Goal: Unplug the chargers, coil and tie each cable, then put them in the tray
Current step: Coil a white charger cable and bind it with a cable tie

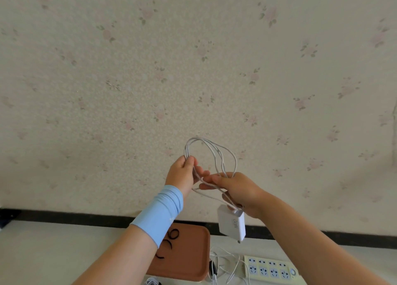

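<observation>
I hold a white cable up in front of the wall, looped into several loose coils. My left hand pinches the coils at their left side. My right hand grips the strands lower down, near the white charger block, which hangs from it. Below, a brown tray lies on the table with black ties in it, partly hidden by my left forearm.
A pale power strip with empty sockets lies right of the tray. Another white cable is tangled between tray and strip, and a further one peeks in at the bottom edge. The floral wall stands close behind.
</observation>
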Demonstrator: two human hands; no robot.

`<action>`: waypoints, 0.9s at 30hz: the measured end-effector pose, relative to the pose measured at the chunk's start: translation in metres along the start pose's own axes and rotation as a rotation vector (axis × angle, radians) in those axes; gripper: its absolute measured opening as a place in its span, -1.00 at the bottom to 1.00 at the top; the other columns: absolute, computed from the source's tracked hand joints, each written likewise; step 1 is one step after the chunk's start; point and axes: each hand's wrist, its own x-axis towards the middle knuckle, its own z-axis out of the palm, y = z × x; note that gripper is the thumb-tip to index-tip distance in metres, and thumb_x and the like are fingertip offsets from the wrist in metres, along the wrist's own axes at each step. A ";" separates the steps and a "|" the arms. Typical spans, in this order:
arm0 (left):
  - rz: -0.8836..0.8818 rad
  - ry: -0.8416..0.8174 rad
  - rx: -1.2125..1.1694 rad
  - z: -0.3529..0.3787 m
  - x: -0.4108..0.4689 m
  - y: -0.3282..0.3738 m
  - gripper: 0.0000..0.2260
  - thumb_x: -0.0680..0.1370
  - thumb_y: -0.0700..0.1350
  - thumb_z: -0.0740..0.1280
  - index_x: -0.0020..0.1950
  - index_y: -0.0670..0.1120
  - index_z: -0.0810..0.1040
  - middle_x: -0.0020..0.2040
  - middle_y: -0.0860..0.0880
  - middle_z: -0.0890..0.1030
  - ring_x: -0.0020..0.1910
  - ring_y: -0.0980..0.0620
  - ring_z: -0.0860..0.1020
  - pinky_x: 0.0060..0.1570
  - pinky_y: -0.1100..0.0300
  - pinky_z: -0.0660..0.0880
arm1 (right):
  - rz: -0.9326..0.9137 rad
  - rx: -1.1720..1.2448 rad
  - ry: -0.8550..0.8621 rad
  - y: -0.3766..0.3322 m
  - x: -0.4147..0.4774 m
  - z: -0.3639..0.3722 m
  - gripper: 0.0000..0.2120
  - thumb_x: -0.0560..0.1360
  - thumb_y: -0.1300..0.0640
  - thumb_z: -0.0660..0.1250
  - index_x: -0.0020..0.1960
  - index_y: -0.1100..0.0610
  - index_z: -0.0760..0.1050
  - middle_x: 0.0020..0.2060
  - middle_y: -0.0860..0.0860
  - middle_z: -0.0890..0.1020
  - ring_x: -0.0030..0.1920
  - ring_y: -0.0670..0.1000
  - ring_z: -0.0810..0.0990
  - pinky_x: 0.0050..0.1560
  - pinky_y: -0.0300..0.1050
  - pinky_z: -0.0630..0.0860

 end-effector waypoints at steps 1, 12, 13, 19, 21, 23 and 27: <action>0.036 0.023 0.037 -0.002 0.002 0.000 -0.79 0.68 -0.15 0.10 -0.09 -0.15 0.44 -0.36 -0.06 0.52 -0.34 -0.04 0.64 -0.24 0.18 0.59 | 0.007 0.000 0.030 0.001 0.001 -0.004 -0.74 0.66 0.00 0.27 0.06 0.05 0.72 -0.18 -0.02 0.70 -0.39 0.02 0.34 -0.39 -0.17 0.30; 0.113 -0.195 0.030 -0.006 -0.002 0.002 -0.75 0.69 -0.06 0.14 0.03 -0.09 0.59 -0.42 0.04 0.26 -0.50 0.11 0.22 -0.50 0.25 0.24 | -0.020 -0.238 -0.021 -0.003 -0.008 -0.016 -0.36 0.35 -0.32 0.49 0.10 0.23 0.67 -0.53 -0.07 0.36 -0.51 -0.08 0.18 -0.47 -0.20 0.15; 0.141 -0.193 0.041 -0.004 -0.003 0.001 -0.76 0.68 -0.06 0.15 0.02 -0.08 0.60 -0.42 0.03 0.27 -0.50 0.11 0.22 -0.50 0.25 0.24 | -0.033 -0.248 -0.057 -0.002 -0.008 -0.015 -0.19 0.27 -0.38 0.50 0.15 0.32 0.62 -0.51 -0.05 0.29 -0.52 -0.07 0.18 -0.48 -0.21 0.15; 0.322 -0.139 0.053 0.005 -0.011 -0.003 -0.76 0.68 -0.09 0.17 -0.02 -0.13 0.60 -0.44 0.02 0.33 -0.53 0.09 0.22 -0.52 0.26 0.19 | -0.051 -0.233 -0.423 0.004 -0.014 0.002 -0.13 0.30 -0.54 0.34 0.24 0.17 0.62 0.05 0.05 0.74 0.03 0.37 0.65 0.17 0.25 0.57; 0.311 -0.135 0.050 0.007 -0.014 -0.003 -0.76 0.68 -0.07 0.17 -0.03 -0.10 0.60 -0.41 0.02 0.36 -0.52 0.10 0.23 -0.52 0.26 0.21 | -0.072 -0.299 -0.406 0.002 -0.015 0.011 -0.33 0.30 -0.37 0.52 0.01 0.24 0.66 -0.13 0.16 0.71 -0.28 0.05 0.58 -0.11 -0.10 0.53; 0.242 -0.146 -0.012 0.007 -0.015 -0.001 -0.77 0.68 -0.07 0.17 -0.01 -0.10 0.59 -0.40 0.01 0.37 -0.50 0.10 0.27 -0.53 0.25 0.26 | -0.053 -0.361 -0.342 0.001 -0.014 0.017 -0.66 0.39 -0.14 0.56 -0.17 0.16 0.68 -0.33 0.06 0.67 -0.38 -0.04 0.48 -0.18 -0.11 0.45; -0.105 -0.292 -0.323 -0.006 -0.008 0.013 -0.80 0.68 -0.09 0.14 -0.05 -0.09 0.51 -0.44 0.04 0.33 -0.55 0.10 0.31 -0.53 0.27 0.30 | -0.018 -0.413 -0.386 -0.004 -0.016 0.012 -0.70 0.54 -0.10 0.40 -0.14 0.11 0.72 -0.43 -0.05 0.65 -0.43 -0.06 0.45 -0.10 -0.05 0.45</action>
